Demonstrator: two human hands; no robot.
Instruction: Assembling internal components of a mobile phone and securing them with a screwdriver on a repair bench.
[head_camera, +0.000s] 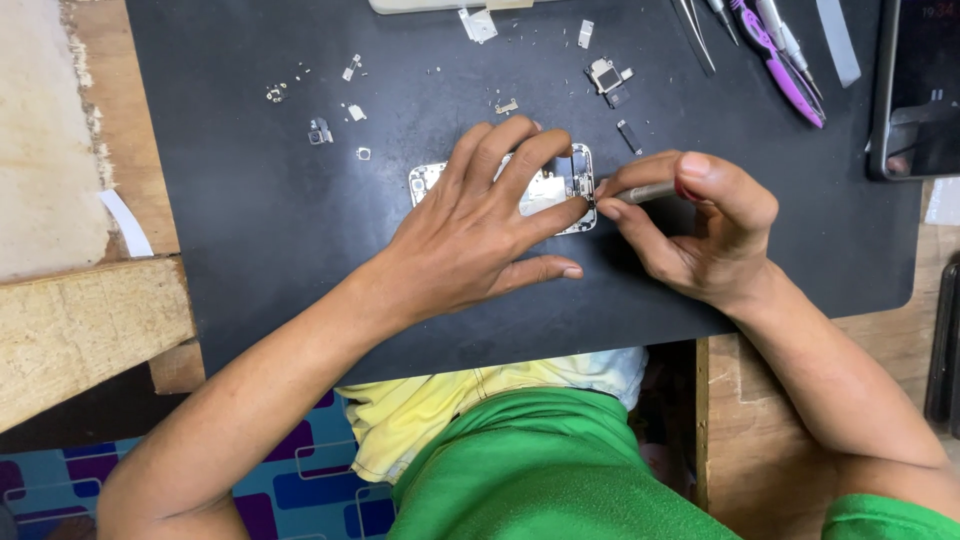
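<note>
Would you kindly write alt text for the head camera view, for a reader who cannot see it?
A person's left hand presses an opened phone flat on a dark work mat, while the right hand holds a slim metal tool to the phone's edge. Small metal parts lie scattered on the mat, with tweezers and a purple-handled tool at the far edge.

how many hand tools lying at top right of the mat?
About 4: tweezers, a grey driver, a purple-handled tool and a pale driver, side by side; tops cropped, more may be hidden.
</note>
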